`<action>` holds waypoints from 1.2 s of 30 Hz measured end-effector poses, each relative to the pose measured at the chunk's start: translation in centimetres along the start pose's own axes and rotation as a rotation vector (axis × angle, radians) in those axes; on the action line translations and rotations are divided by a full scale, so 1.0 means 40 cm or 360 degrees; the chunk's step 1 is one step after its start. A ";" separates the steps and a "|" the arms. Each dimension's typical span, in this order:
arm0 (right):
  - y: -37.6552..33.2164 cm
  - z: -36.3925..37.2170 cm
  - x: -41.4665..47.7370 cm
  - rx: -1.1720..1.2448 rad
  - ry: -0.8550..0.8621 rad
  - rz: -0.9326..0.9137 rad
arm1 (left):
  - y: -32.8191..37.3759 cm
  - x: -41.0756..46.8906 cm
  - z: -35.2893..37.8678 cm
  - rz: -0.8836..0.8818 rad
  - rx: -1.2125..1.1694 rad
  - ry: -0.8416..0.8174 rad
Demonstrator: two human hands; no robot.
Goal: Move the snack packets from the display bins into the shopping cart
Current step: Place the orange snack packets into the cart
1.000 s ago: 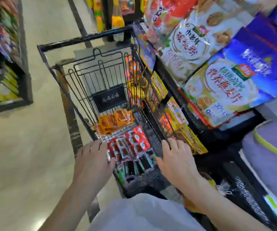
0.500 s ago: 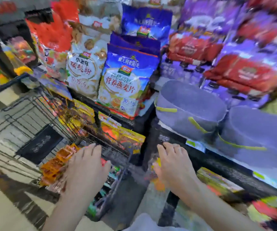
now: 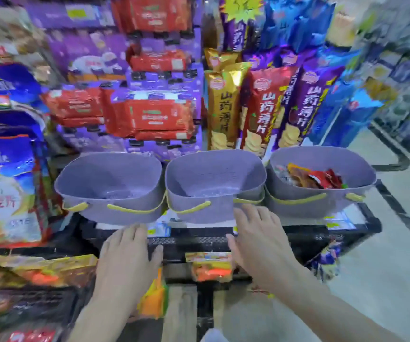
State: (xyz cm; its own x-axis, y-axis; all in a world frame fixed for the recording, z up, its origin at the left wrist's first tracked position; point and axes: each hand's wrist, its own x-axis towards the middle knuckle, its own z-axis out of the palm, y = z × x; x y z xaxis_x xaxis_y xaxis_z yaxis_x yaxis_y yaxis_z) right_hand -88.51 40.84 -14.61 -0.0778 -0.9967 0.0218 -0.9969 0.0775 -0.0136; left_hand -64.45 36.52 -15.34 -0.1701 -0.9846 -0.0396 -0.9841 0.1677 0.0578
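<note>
Three purple display bins stand in a row on a black shelf. The left bin (image 3: 115, 206) and the middle bin (image 3: 213, 208) look empty inside. The right bin (image 3: 322, 203) holds several red and orange snack packets (image 3: 315, 177). My left hand (image 3: 127, 262) hovers flat below the left bin, fingers straight, holding nothing. My right hand (image 3: 260, 243) reaches up with spread fingers, its fingertips at the middle bin's lower front edge, holding nothing. The shopping cart is out of view.
Tall chip bags (image 3: 260, 107) and red and purple packs (image 3: 149, 114) fill the shelves behind the bins. Large blue bags (image 3: 4, 183) hang at the left. Small orange packets (image 3: 209, 266) hang below the black shelf (image 3: 322, 235). Floor (image 3: 384, 280) lies to the right.
My view has swung right from the cart to the bins. Both hands left the cart and moved up toward the bins, staying without anything in them.
</note>
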 end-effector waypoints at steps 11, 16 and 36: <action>0.451 -0.010 -0.027 0.0018 -0.0020 0.0541 | 0.477 0.199 -0.035 0.0553 -0.0126 0.0086; 0.573 -0.024 0.040 -0.0022 0.0069 0.0679 | 0.602 0.349 -0.036 0.0649 -0.0187 0.0103; 0.896 0.138 0.447 0.0546 -0.0711 0.0264 | 0.813 0.691 0.179 0.0798 -0.0595 -0.0136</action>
State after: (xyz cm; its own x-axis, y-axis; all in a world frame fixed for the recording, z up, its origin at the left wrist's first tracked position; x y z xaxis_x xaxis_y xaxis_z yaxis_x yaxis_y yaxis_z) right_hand -125.55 25.67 -20.24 -0.1455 -0.8906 -0.4310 -0.9051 0.2957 -0.3055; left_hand -101.51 15.11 -21.69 -0.6249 -0.7807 0.0041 -0.7021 0.5643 0.4343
